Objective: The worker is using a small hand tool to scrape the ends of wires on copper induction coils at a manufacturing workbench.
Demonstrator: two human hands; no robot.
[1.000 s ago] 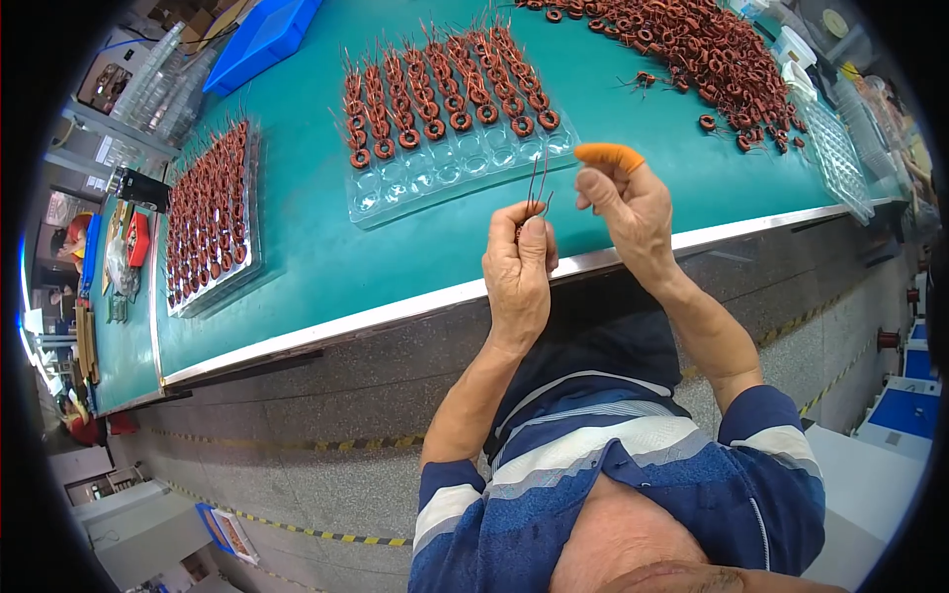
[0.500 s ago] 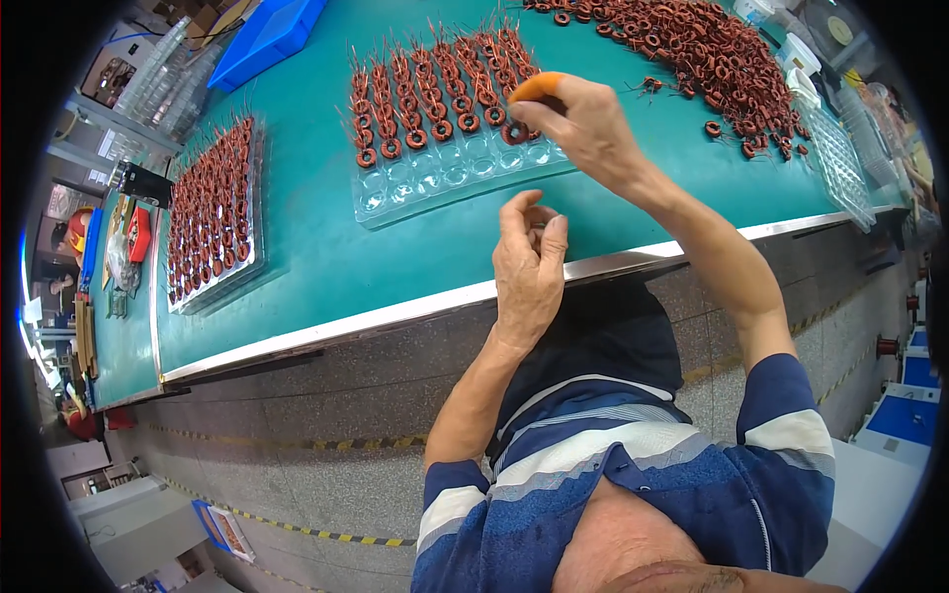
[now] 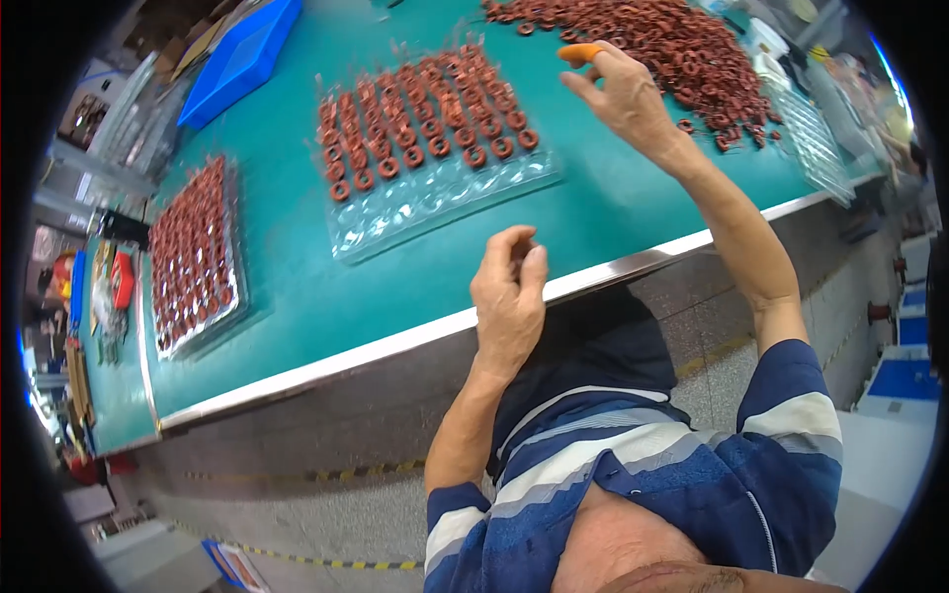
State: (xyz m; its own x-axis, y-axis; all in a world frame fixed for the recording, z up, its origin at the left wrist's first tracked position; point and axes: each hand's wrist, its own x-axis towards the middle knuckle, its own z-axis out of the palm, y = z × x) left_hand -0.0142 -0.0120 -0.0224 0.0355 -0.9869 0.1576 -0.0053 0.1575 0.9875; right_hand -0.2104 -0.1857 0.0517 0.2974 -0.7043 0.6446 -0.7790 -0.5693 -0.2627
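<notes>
While the green surface (image 3: 297,306) spread beneath everything, a heap of reddish-brown wound rings (image 3: 682,69) lay at one o'clock. At twelve sat a clear tray (image 3: 435,210), rings filling its far rows; at nine, a fuller tray (image 3: 236,272). The right grip (image 3: 633,99) was fairly wide beside the heap; the left grip (image 3: 507,296), loosely curled, left a narrow gap. An orange finger cover (image 3: 581,52) capped the right forefinger.

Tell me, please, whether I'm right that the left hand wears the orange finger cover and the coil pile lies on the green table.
Not quite: the head view shows the orange finger cover on the right hand; the coil pile is on the green table.
</notes>
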